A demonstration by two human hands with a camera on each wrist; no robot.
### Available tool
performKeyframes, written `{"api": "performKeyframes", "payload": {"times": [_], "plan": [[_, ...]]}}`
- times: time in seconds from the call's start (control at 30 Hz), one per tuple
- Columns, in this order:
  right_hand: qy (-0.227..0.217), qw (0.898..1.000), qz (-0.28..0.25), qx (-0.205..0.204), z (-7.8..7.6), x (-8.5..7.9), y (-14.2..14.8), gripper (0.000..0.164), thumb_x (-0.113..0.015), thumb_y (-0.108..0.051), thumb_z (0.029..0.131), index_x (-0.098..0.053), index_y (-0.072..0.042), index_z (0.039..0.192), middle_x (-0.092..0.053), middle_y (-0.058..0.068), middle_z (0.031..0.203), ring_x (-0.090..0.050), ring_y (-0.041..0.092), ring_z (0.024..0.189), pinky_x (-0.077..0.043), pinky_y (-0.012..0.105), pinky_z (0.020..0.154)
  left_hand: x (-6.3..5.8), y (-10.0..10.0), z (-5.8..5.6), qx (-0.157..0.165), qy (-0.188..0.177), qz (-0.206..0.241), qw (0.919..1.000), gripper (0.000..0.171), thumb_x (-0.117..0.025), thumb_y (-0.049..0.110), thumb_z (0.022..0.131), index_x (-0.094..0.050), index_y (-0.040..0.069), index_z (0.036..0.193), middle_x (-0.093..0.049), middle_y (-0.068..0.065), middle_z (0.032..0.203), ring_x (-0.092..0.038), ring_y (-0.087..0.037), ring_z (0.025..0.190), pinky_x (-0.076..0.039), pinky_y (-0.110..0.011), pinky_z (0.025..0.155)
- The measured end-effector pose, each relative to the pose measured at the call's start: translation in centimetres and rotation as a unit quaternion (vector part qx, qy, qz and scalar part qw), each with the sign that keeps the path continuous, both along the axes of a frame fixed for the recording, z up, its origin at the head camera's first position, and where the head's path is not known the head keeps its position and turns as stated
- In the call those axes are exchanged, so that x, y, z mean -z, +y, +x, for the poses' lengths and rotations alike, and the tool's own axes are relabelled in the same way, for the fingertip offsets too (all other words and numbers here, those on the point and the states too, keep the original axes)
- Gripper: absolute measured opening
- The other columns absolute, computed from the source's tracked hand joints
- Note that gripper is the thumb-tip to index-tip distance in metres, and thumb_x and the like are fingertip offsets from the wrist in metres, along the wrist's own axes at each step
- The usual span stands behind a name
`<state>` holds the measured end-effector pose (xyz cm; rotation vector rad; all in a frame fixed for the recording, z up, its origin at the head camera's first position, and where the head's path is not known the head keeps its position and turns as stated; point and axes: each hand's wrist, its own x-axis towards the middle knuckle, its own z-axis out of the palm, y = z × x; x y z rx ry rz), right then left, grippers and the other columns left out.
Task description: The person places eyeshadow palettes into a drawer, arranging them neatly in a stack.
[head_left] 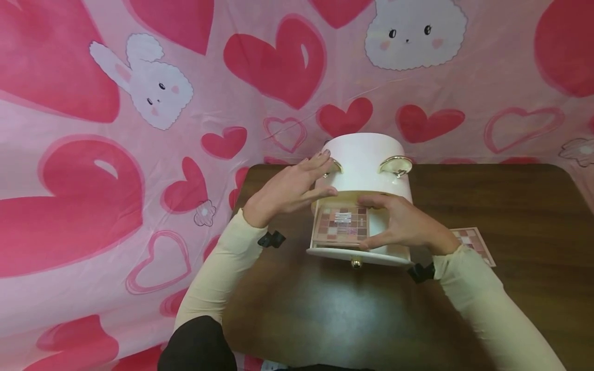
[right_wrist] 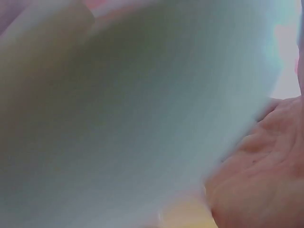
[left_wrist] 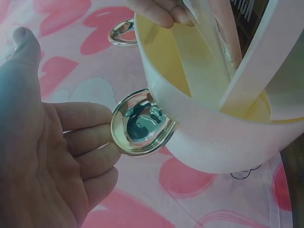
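Note:
A white rounded box (head_left: 366, 152) with gold ring-shaped ears stands on the table, its drawer (head_left: 387, 258) pulled out. In the drawer lies an eyeshadow palette (head_left: 341, 225) with a grid of pink and brown squares. My right hand (head_left: 403, 222) holds the palette by its edges, thumb at the front and fingers at the back. My left hand (head_left: 294, 188) is beside the box, its straight fingers at the left gold ring (left_wrist: 142, 124). The right wrist view is mostly filled by a blurred pale surface, with part of the right hand (right_wrist: 266, 175) beside it.
Another palette-like piece with coloured squares (head_left: 474, 245) lies on the table right of the box, partly behind the right forearm. The brown wooden table (head_left: 524, 206) stands against a pink cloth (head_left: 260, 123) printed with hearts and bunnies. A gold knob (head_left: 356, 263) sticks out from the drawer front.

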<state>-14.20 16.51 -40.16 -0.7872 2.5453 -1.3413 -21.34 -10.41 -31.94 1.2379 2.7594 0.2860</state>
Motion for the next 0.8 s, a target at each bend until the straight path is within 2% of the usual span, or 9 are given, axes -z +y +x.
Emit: {"api": "performKeyframes", "payload": {"times": [0.17,0.33,0.47,0.6,0.73,0.8], "plan": [[-0.016,1.000,-0.003,0.001,0.0,-0.2,0.1,0.094,-0.094,-0.039,0.067,-0.053,-0.002,0.143,-0.059,0.013,0.139,-0.054,0.033,0.124,-0.039,0.059,0.105,0.0,0.0,0.0,0.001,0.000,0.002,1.0000,0.077,-0.051,0.062,0.098,-0.038,0.014,0.157,-0.025,-0.008,0.164,-0.022,-0.022,0.150,-0.023,-0.037,0.119],[-0.059,0.998,-0.021,0.015,0.3,-0.4,0.7,0.092,-0.093,-0.032,0.070,-0.050,-0.010,0.148,-0.053,0.008,0.146,-0.049,0.032,0.128,-0.041,0.058,0.103,-0.1,0.0,0.0,-0.001,-0.007,0.003,1.0000,0.077,-0.050,0.061,0.098,-0.035,0.013,0.157,-0.024,-0.007,0.164,-0.020,-0.020,0.151,-0.022,-0.035,0.119],[-0.070,0.997,-0.038,0.015,0.8,-0.4,1.5,0.090,-0.093,-0.030,0.071,-0.050,-0.016,0.149,-0.053,0.006,0.146,-0.048,0.030,0.129,-0.041,0.060,0.101,-0.1,0.0,0.0,-0.003,-0.010,0.001,0.9999,0.077,-0.050,0.061,0.098,-0.035,0.015,0.158,-0.024,-0.006,0.164,-0.020,-0.019,0.151,-0.023,-0.035,0.119],[-0.058,0.996,-0.056,0.031,2.0,-0.6,2.4,0.090,-0.094,-0.026,0.070,-0.051,-0.020,0.149,-0.055,0.006,0.144,-0.048,0.032,0.127,-0.040,0.066,0.099,0.0,0.0,0.0,-0.001,-0.007,0.004,1.0000,0.075,-0.051,0.060,0.098,-0.037,0.015,0.157,-0.025,-0.007,0.164,-0.022,-0.021,0.150,-0.025,-0.036,0.118],[-0.039,0.995,-0.057,0.070,3.6,-0.9,3.6,0.092,-0.096,-0.023,0.067,-0.052,-0.025,0.148,-0.056,0.005,0.144,-0.049,0.031,0.124,-0.037,0.072,0.097,0.0,-0.1,0.0,0.003,-0.005,0.012,0.9999,0.073,-0.052,0.059,0.098,-0.040,0.015,0.156,-0.026,-0.008,0.164,-0.023,-0.022,0.150,-0.026,-0.037,0.118],[-0.034,0.993,-0.065,0.091,4.4,-0.9,4.4,0.093,-0.097,-0.019,0.066,-0.053,-0.025,0.148,-0.055,0.002,0.144,-0.049,0.028,0.125,-0.038,0.068,0.098,0.0,-0.1,0.0,0.005,-0.004,0.015,0.9999,0.072,-0.052,0.058,0.098,-0.041,0.015,0.155,-0.026,-0.008,0.163,-0.023,-0.022,0.150,-0.025,-0.037,0.118]]}}
